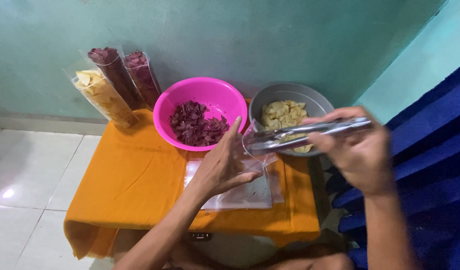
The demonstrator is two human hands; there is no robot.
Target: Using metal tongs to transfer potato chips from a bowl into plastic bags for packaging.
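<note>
My left hand (224,165) holds a clear plastic bag (257,145) open at its mouth, above a small stack of flat clear bags (245,195). My right hand (357,150) grips metal tongs (310,134) whose tips reach into the bag's mouth with pale yellow chips. Just behind is a grey bowl (310,97) of yellow chips. To its left stands a pink bowl (210,95) holding dark purple chips.
An orange cloth (135,185) covers the low table. Three filled clear bags lean on the green wall at back left: one of yellow chips (104,97), two of purple chips (125,75). White floor tiles lie left; blue fabric (430,165) is at right.
</note>
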